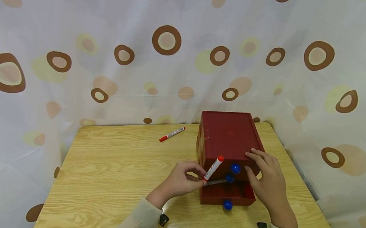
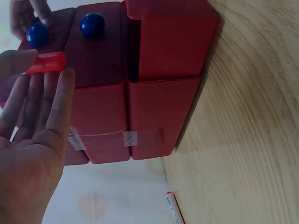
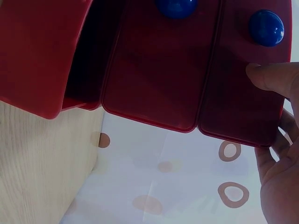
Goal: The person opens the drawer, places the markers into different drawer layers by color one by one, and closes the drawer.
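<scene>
My left hand [image 1: 184, 178] pinches a white marker [image 1: 213, 168] between thumb and fingertips, its red end tilted up in front of the drawer cabinet. In the left wrist view the red cap [image 2: 49, 62] shows between the thumb and fingers. The dark red drawer cabinet [image 1: 229, 134] has blue round knobs, and its bottom drawer [image 1: 214, 200] is pulled out. A pale slim strip [image 1: 216, 182] shows over that drawer, beside the left fingertips. My right hand [image 1: 268, 180] holds the cabinet's upper right corner, fingers over the top and thumb [image 3: 268, 77] against the top drawer's front.
A second red-capped marker [image 1: 172, 134] lies on the wooden table [image 1: 111, 181], behind and left of the cabinet. Clear tape [image 2: 130, 138] runs along the cabinet's side. A white sheet [image 1: 181, 65] with brown ring patterns hangs behind the table.
</scene>
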### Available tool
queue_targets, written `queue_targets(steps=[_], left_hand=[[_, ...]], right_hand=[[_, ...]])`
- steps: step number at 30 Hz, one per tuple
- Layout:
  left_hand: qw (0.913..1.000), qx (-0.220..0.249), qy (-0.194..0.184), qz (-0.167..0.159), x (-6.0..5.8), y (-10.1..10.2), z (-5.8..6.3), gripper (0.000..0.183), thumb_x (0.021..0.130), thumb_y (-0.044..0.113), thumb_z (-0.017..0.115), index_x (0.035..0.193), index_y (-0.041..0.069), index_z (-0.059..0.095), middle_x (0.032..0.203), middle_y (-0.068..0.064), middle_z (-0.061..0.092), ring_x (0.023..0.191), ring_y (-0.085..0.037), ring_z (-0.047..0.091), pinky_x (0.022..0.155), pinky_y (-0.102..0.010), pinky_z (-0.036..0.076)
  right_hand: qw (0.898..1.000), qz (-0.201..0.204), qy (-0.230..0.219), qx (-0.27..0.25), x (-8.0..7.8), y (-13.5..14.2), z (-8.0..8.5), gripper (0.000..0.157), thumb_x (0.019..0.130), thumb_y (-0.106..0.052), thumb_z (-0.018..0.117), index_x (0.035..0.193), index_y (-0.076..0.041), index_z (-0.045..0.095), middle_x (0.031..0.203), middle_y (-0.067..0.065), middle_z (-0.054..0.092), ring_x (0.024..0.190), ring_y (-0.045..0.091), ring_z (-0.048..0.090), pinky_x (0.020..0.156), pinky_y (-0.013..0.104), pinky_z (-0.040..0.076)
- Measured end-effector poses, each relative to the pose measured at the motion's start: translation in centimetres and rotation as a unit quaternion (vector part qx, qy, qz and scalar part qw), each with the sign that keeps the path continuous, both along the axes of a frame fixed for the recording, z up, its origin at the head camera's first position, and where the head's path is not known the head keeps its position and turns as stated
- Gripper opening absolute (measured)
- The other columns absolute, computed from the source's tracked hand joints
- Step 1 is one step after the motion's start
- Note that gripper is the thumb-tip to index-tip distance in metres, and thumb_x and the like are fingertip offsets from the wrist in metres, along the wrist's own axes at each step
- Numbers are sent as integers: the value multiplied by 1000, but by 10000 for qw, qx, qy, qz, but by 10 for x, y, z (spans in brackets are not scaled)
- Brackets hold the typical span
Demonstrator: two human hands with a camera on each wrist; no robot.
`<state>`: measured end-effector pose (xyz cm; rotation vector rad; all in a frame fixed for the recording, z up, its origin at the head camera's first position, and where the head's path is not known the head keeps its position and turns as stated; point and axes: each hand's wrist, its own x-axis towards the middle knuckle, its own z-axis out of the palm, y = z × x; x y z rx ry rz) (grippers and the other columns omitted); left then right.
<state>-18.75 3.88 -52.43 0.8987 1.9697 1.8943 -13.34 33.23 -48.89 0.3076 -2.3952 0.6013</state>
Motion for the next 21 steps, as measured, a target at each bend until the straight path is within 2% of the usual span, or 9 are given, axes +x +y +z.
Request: queue_targets(steps=[3,7,10,16,21], left_hand=[[9997,-181,162,30,-1,2,-4,19,89,-2,81,106,4,78,108,-16,73,96,-16,74,85,-34,66],[9983,-367,443,55,-3,3,-11,18,90,1,81,107,6,78,106,-15,74,94,-13,74,88,-46,66],[9978,-436,503,39,-4,4,-15,18,90,3,81,107,8,78,106,-13,75,94,-12,74,90,-52,64],[9970,-562,531,57,-3,5,-20,17,91,4,80,106,11,79,105,-9,75,94,-14,75,91,-53,64],[9959,-684,581,82,-1,6,-21,16,91,4,79,106,12,80,106,-6,76,94,-16,74,90,-50,64]], right_hand=[[10000,8,58,11,0,0,-1,48,82,4,86,127,-6,73,138,17,67,127,42,57,102,60,47],[9999,-17,92,41,-1,1,-2,48,82,3,86,127,-6,73,138,17,67,127,41,57,102,59,47],[9999,-18,93,36,-1,0,-1,48,82,3,86,127,-6,73,138,17,67,127,41,57,102,59,47],[10000,1,83,36,0,0,-1,47,82,3,86,127,-5,73,138,18,67,128,42,57,103,60,46],[9999,-26,118,53,0,0,-1,47,82,3,86,127,-6,73,138,17,67,127,42,57,104,56,47]])
